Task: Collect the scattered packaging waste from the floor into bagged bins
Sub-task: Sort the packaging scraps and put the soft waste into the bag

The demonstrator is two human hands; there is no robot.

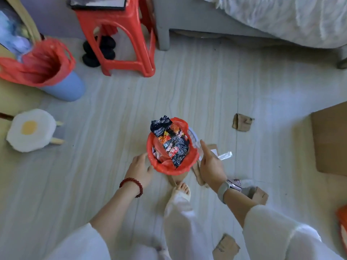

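A small bin lined with a red bag point(173, 168) stands on the floor in front of me, and a black and red snack wrapper point(171, 141) sticks out of it. My left hand point(139, 168) touches the bag's left rim with spread fingers and holds nothing. My right hand point(210, 164) hovers at the bin's right side, index finger extended, empty. A clear plastic wrapper point(224, 155) lies just past my right hand. Brown cardboard scraps lie at the right point(242, 122), near my right wrist point(259, 195) and by my knee point(225, 247).
A second bin, blue with a red bag point(47, 70), stands far left. A red plastic stool point(124, 34) and a grey bed frame point(163, 30) are ahead. An egg-shaped stool point(31, 130) sits left. A large cardboard sheet point(330, 141) lies at right.
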